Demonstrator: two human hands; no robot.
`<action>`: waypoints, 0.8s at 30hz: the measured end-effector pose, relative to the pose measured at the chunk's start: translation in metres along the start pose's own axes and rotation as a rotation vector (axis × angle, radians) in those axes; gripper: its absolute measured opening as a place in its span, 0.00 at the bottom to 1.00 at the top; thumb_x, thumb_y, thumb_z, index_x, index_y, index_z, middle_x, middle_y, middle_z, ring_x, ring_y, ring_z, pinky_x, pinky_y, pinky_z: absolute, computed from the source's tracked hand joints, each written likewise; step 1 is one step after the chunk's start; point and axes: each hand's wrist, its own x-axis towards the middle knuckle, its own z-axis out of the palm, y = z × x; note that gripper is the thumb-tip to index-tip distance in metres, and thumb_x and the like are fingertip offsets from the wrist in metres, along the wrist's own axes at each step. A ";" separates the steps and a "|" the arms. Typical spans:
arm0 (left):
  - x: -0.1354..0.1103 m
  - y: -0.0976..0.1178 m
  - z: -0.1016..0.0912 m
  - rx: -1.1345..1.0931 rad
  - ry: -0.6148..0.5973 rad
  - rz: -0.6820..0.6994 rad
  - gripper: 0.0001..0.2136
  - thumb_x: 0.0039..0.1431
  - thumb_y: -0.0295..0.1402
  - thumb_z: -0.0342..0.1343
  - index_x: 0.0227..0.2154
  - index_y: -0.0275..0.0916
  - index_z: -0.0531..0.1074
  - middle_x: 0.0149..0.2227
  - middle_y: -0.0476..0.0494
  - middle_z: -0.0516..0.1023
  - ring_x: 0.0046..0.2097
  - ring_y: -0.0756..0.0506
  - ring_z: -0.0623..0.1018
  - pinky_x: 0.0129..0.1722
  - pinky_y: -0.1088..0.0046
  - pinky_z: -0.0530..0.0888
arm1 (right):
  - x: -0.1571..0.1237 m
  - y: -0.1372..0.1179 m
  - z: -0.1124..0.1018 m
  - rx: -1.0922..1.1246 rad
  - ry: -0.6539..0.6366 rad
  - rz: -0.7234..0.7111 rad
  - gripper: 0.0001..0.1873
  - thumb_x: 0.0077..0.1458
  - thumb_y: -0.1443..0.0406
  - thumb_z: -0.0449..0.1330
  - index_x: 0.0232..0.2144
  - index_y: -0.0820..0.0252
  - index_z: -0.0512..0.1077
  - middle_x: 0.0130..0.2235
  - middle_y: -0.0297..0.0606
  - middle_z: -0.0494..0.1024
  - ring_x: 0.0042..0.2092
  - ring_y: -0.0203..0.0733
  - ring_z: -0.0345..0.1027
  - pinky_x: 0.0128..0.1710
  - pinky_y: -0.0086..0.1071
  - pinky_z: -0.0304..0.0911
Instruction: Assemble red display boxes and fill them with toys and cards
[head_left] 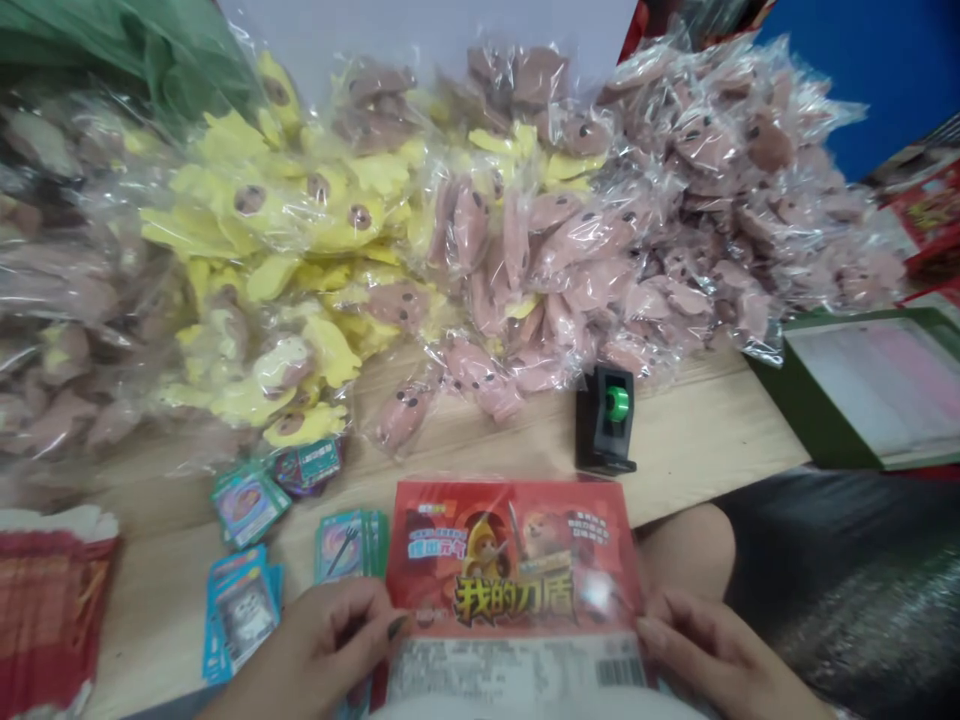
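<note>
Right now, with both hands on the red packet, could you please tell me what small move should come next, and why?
I would probably free the left hand and reach for the card stack just beyond it. That stack lies close beside the red packet, and the right hand grips the packet's other edge, so it could likely steady it alone.

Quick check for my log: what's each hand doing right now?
Left hand: closed on the left edge of the flat red printed packet.
Right hand: closed on the packet's right edge.
</note>
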 end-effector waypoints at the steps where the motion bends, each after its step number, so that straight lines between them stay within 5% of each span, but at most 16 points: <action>1: 0.000 0.001 -0.001 0.022 0.002 0.001 0.21 0.52 0.50 0.45 0.16 0.38 0.58 0.16 0.52 0.64 0.22 0.52 0.62 0.21 0.80 0.57 | 0.000 -0.003 0.001 -0.025 -0.005 -0.009 0.26 0.38 0.47 0.63 0.18 0.62 0.59 0.19 0.27 0.61 0.21 0.27 0.50 0.22 0.23 0.45; 16: -0.002 0.007 0.003 0.321 0.068 -0.083 0.18 0.54 0.46 0.42 0.17 0.39 0.60 0.18 0.51 0.67 0.23 0.50 0.65 0.23 0.77 0.58 | 0.003 -0.011 -0.001 -0.433 0.058 -0.054 0.23 0.46 0.46 0.55 0.20 0.60 0.64 0.20 0.32 0.64 0.24 0.33 0.55 0.21 0.24 0.55; 24: -0.004 -0.004 0.001 0.429 0.079 -0.125 0.20 0.53 0.47 0.40 0.16 0.38 0.60 0.17 0.50 0.65 0.21 0.50 0.64 0.20 0.77 0.55 | 0.008 -0.001 -0.002 -0.527 0.120 -0.100 0.23 0.46 0.47 0.55 0.16 0.59 0.59 0.18 0.30 0.63 0.22 0.33 0.56 0.20 0.24 0.55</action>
